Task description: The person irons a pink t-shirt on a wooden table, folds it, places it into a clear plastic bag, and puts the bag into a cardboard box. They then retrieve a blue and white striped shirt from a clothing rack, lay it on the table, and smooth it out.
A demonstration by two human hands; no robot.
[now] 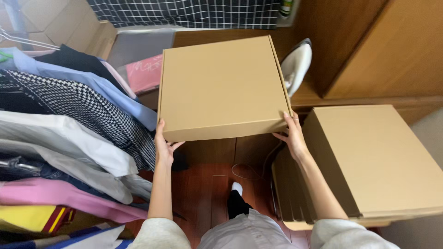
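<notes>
A flat, closed tan cardboard box (221, 87) is held up in the air at the middle of the head view. My left hand (164, 147) grips its near left corner from below and the side. My right hand (291, 136) grips its near right corner, fingers on the edge. Both forearms reach up from grey sleeves at the bottom of the view.
A stack of similar cardboard boxes (383, 161) stands at the right. Hanging clothes (69, 124) fill the left side. A white iron (295, 64) rests on a wooden shelf behind the box. A thin cord (251, 173) lies on the reddish wooden floor (203, 193).
</notes>
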